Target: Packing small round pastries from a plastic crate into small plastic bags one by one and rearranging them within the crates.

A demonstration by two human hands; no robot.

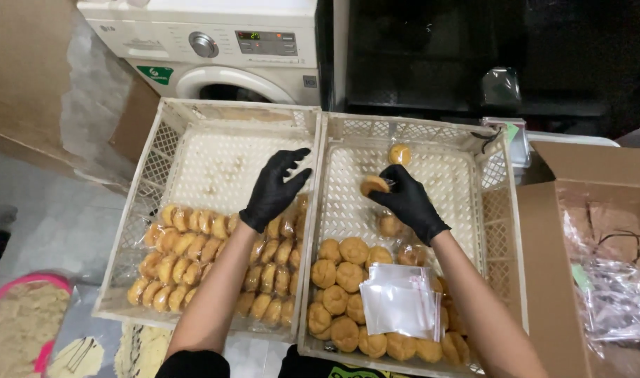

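The right hand (407,199) grasps one round pastry (374,185) above the right crate (498,210); the left hand (278,187) hovers released. Such a light fingertip grip may let it fall and crack.

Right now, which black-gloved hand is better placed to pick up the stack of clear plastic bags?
Probably the left hand: it is open and empty, while the right hand holds a round golden pastry. The stack of clear plastic bags lies beneath the right forearm.
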